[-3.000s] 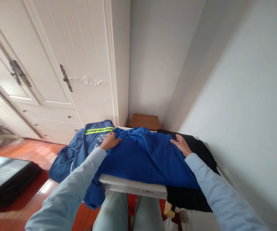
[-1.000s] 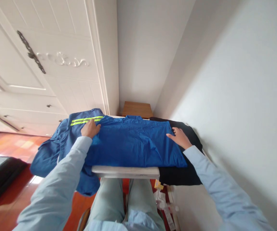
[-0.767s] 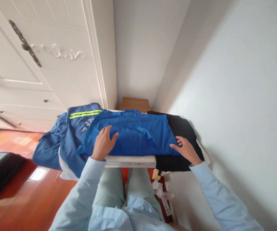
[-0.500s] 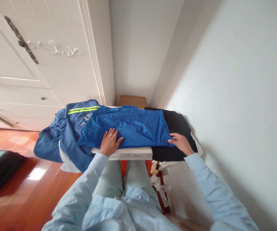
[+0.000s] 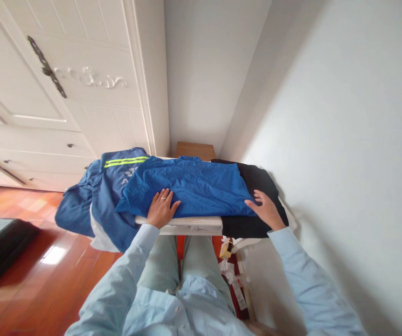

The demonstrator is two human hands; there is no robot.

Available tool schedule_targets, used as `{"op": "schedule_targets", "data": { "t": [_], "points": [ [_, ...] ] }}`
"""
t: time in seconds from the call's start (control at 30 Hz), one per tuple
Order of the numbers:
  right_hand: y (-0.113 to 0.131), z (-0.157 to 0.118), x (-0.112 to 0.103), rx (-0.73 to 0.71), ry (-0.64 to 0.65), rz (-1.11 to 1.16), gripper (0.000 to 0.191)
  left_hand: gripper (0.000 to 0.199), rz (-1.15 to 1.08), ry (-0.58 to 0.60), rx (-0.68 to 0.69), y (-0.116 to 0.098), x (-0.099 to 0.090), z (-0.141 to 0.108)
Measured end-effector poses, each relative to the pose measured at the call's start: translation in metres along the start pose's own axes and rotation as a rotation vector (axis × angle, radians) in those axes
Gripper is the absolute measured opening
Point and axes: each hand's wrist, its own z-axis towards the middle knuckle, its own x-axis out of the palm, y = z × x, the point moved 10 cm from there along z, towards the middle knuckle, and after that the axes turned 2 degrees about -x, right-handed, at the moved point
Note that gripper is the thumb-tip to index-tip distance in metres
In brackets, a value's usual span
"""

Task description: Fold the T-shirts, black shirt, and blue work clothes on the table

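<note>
A bright blue garment [image 5: 201,182], its collar at the far edge, lies folded and slightly wrinkled across a narrow white surface [image 5: 190,227]. My left hand [image 5: 161,207] rests flat on its near left part, fingers spread, a ring on one finger. At the garment's right edge is my right hand [image 5: 264,208], thumb and fingers apart, with nothing gripped between them. Under the blue cloth on the right lies a black garment [image 5: 262,182]. To the left, a darker blue garment [image 5: 96,196] with yellow reflective stripes hangs over the surface's end.
A white wardrobe [image 5: 110,112] stands at the far left and a pale wall [image 5: 355,140] rises close on the right. Behind the surface is a wooden box-like piece [image 5: 196,150]. A black case [image 5: 5,252] lies on the reddish wooden floor [image 5: 50,289].
My right hand has loosened from the blue garment's right edge, its fingers spreading apart. The left hand stays flat on the cloth. The whole view has shifted slightly.
</note>
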Motion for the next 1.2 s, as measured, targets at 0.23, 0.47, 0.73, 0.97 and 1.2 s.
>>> {"op": "schedule_targets", "data": {
  "t": [0.23, 0.47, 0.73, 0.97, 1.2],
  "points": [
    [0.022, -0.014, 0.015, -0.192, 0.119, -0.179, 0.019, 0.066, 0.005, -0.014, -0.006, 0.002, 0.001, 0.000],
    [-0.007, -0.012, -0.012, -0.086, 0.071, -0.090, 0.014, 0.067, -0.011, -0.035, -0.009, 0.002, 0.001, 0.000],
    [-0.014, -0.025, -0.010, -0.028, 0.088, -0.109, 0.028, 0.068, -0.082, -0.050, -0.016, 0.003, -0.002, 0.000],
    [-0.020, -0.002, -0.007, 0.004, 0.260, -0.217, 0.023, 0.068, -0.020, -0.087, 0.010, 0.001, -0.004, -0.002],
    [0.079, -0.016, -0.034, -0.267, -0.173, -0.216, 0.030, 0.070, -0.049, -0.191, 0.070, -0.005, -0.010, -0.006]
  ]
}}
